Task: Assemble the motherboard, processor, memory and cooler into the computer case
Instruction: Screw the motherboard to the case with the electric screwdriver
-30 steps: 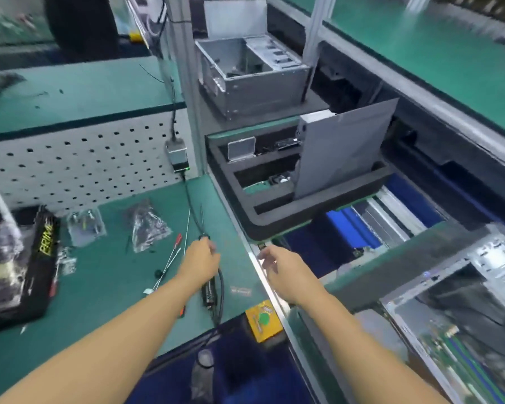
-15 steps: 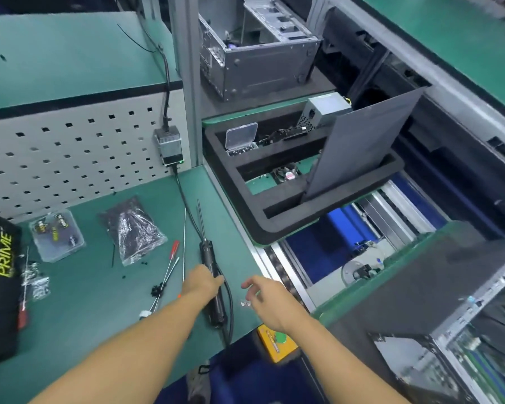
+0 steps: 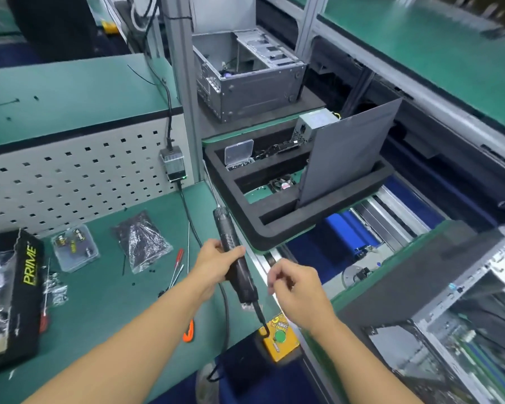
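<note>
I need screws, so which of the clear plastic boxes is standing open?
The clear plastic box in the black foam tray, lid raised; the other box lies flat and closed on the green bench.

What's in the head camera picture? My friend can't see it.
A person's left hand grips a black electric screwdriver above a green workbench. The right hand hovers beside it, fingers curled. An open computer case sits at the right.

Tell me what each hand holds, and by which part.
Left hand grips the black electric screwdriver around its mid-body. Right hand has its fingers curled; whether they pinch anything small cannot be told.
</note>
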A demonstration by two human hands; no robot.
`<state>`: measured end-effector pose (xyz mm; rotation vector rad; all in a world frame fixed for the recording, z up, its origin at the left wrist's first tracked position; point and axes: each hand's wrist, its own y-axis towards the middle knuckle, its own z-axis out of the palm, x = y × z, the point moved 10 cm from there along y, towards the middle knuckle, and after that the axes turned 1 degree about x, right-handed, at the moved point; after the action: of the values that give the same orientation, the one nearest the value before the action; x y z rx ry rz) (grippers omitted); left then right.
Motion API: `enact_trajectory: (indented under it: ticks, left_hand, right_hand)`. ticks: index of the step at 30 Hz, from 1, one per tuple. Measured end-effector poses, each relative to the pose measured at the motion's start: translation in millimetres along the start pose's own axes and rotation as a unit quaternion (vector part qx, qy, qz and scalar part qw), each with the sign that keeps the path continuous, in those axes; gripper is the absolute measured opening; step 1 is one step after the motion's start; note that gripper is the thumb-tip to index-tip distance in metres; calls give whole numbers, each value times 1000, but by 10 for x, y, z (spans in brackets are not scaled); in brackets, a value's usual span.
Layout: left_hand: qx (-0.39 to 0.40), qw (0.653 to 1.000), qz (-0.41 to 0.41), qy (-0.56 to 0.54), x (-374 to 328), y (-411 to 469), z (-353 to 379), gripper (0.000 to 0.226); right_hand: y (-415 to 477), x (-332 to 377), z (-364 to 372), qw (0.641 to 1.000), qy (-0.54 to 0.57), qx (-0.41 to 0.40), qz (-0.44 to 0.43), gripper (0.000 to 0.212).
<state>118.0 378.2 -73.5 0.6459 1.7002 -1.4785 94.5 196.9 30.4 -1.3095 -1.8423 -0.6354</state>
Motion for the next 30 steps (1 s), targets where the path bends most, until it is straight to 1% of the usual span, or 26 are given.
enact_trajectory:
  ticks: [1,2,4,6,8,9,11,13,15,17,18,19,22,24,25,27,28,30]
  left_hand:
    - [-9,1000,20,10,-133,-76,23,38]
    - [-15,999,40,28,-266,-152,55,38]
    - [-4,993,81,81,-505,-307,179,34]
    - [33,986,107,126,-675,-481,389,30]
    - [79,979,104,154,-752,-649,633,36]
    - [106,975,105,162,-789,-736,768,36]
    - [180,961,124,167,-878,-938,1088,28]
    - [274,936,140,173,-945,-1206,1432,21]
    - [350,917,117,152,-974,-1412,1682,23]
    - [398,907,68,119,-989,-1554,1822,28]
    - [416,900,52,119,-999,-1629,1881,30]
    - [431,890,54,140,-1023,-1693,1937,29]
    - [435,868,99,218,-1147,-1828,2099,30]
    - [453,857,113,219,-1265,-1930,2227,30]
    - [457,855,112,220,-1316,-1969,2275,28]
    - [453,843,119,263,-1399,-2017,2377,24]
    - [458,828,121,301,-1407,-2062,2445,25]
    - [494,772,129,379,-1393,-2208,2603,34]
  right_hand:
    - [-80,81,24,999,-21,27,-32,27]
    - [-144,125,9,997,-39,33,-58,31]
    - [-218,178,-161,994,-59,-12,-94,35]
    - [-274,250,-365,979,-130,-79,-138,52]
    - [-328,356,-469,947,-238,-114,-185,76]
    - [-357,424,-516,930,-278,-124,-205,81]
    - [-404,528,-630,910,-324,-133,-223,79]
    - [-423,591,-741,906,-344,-118,-218,80]
    - [-428,615,-878,905,-364,-83,-203,85]
    - [-438,607,-1060,897,-396,-59,-185,95]
    - [-460,611,-1151,892,-411,-52,-180,98]
    - [-501,627,-1237,884,-427,-50,-181,97]
    - [-679,687,-1460,862,-462,-83,-189,85]
    - [-786,685,-1600,852,-479,-114,-179,79]
    - [-831,653,-1679,846,-489,-128,-168,80]
    - [-953,593,-1871,836,-504,-166,-140,90]
    - [-1038,598,-1970,830,-506,-191,-132,89]
    - [-1206,638,-2137,816,-511,-240,-124,78]
